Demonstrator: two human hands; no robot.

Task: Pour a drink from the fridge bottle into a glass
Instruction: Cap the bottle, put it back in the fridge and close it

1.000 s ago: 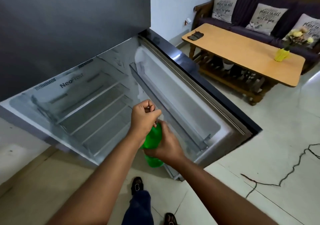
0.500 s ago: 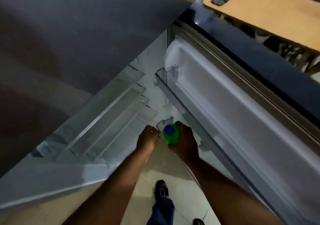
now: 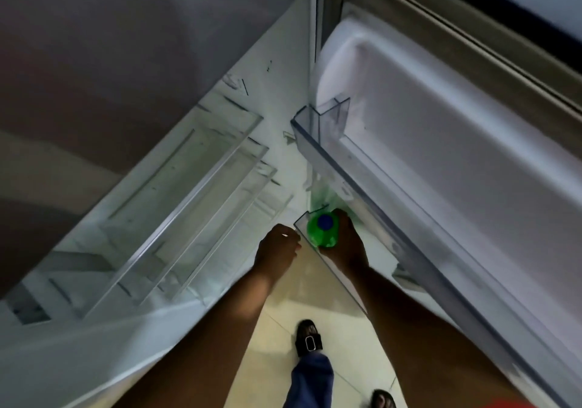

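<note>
Head view, looking steeply down into an open fridge. Right hand (image 3: 345,244) wrapped around a green bottle (image 3: 322,231) with a blue cap (image 3: 325,222), fingers curled on its far side, bottle upright and seen from above. Bottle sits at the near end of the lower clear door bin (image 3: 318,259), inside the bin's corner, the bin's front wall running between bottle and left hand. Green tint shows through the plastic just above the bottle. Left hand (image 3: 277,252) just beside the bin, outside it, fingers curled in loosely, not on the bottle; cannot tell if it touches the bin edge or grips anything. Both forearms bare, reaching in from the bottom of the frame. Upper clear door bin (image 3: 324,130) higher on the white inner door panel (image 3: 441,156), nothing visible in it. Glass fridge shelves (image 3: 189,193) stacked to the left, no items seen on them. Dark fridge front (image 3: 126,45) fills the upper left. Below, pale tiled floor (image 3: 283,310), one foot in a dark buckled sandal (image 3: 310,341), blue trouser leg (image 3: 311,379), second sandal (image 3: 382,399) partly cut off at the bottom edge. Edges of the frame are blurred.
</note>
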